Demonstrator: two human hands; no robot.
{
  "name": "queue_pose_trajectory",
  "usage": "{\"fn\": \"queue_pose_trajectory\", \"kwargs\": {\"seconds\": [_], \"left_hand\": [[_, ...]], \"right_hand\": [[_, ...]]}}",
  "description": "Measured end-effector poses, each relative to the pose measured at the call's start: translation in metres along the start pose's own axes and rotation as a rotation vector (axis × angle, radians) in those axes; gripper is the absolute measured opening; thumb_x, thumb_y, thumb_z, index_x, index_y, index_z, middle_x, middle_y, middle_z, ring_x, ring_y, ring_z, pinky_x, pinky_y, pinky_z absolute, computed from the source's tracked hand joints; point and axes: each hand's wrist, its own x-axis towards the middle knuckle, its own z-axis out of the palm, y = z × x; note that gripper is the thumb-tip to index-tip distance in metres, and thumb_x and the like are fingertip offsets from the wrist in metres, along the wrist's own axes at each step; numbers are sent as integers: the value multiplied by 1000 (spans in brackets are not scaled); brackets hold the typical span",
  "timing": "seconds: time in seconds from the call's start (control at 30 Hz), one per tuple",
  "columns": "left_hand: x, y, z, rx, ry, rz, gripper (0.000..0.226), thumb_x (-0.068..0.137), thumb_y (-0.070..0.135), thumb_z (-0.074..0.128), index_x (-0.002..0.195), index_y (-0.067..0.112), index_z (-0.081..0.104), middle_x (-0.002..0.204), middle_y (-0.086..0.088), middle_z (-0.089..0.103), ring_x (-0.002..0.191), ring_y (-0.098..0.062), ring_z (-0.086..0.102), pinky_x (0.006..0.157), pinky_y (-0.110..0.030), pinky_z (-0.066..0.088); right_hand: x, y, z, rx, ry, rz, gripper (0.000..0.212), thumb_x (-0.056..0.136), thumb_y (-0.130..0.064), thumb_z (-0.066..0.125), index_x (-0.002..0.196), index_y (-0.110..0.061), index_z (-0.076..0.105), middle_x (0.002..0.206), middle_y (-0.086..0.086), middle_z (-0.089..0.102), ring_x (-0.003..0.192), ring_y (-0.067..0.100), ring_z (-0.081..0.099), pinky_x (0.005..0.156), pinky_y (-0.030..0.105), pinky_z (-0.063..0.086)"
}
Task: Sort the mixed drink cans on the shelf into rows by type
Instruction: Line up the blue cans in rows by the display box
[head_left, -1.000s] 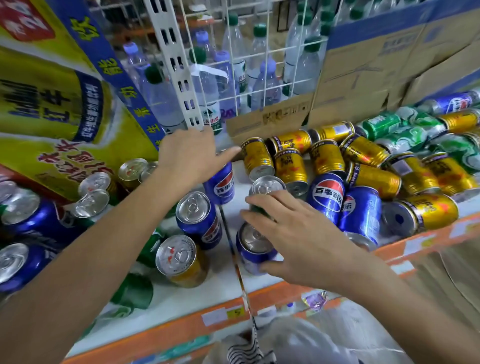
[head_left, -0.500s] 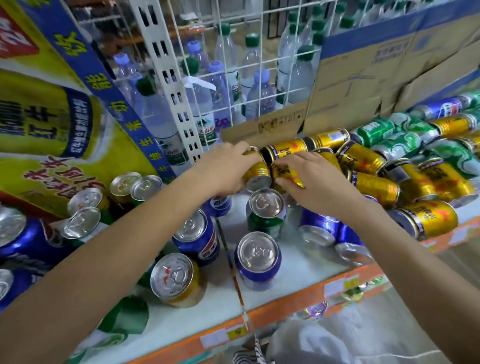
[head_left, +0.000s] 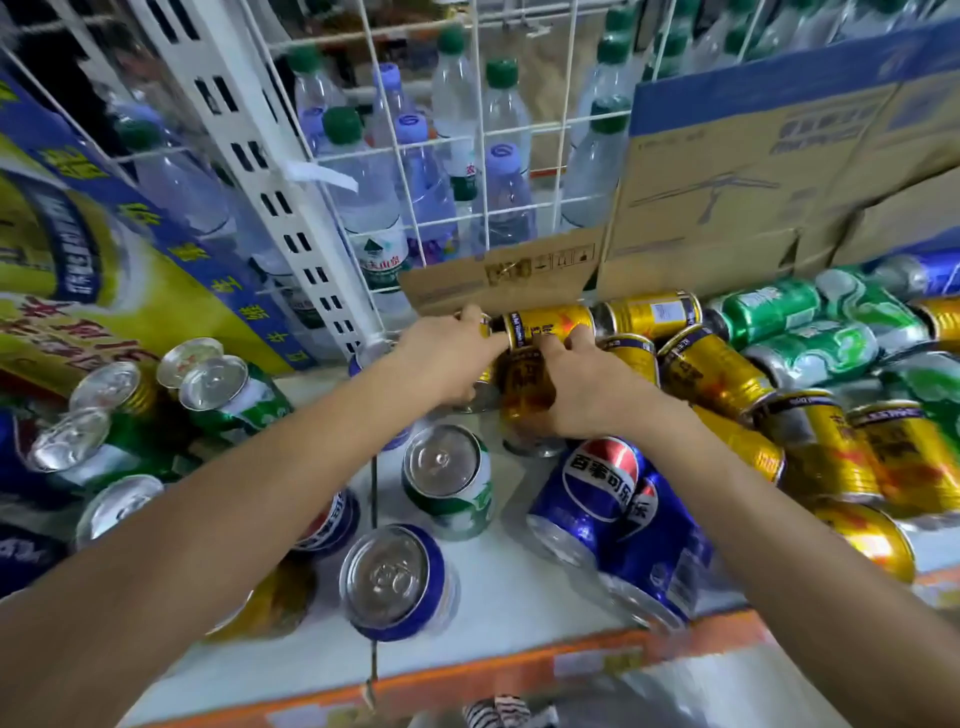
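Hands: left hand is wrapped round a gold can, right hand round a second gold can | Place: at the back of the shelf, by the cardboard | Feel: likely full, so judged heavy, hard, smooth; best held round the middle | Look: shiny gold, dark bands

bottles behind grid | carton back-right | lying cans right — upright cans front-centre

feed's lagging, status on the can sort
Left hand, right hand both gripping gold cans at shelf back. Types mixed. Blue cans lying near right hand.
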Motion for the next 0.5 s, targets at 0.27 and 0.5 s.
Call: {"fn": "queue_pose_trajectory", "kwargs": {"seconds": [0.27,0.5], "left_hand": [[-9,-17,9,-81,-33,0,67,90,49,54,146,39,20,157,-7,16,126,-32,47,91,-42,47],[-15,-31,1,-158,-117,65,56,99,46,35,150,34,16,156,-10,24,136,-29,36,108,-41,35]], "right_hand": [[0,8,13,-11,22,-121,108,77,-47,73,152,-15,2,147,13,10,128,39,33,105,41,34],[-1,10,5,60,38,-183,79,88,-51,57,150,-16,21,145,12,33,127,34,41,101,42,38]]}}
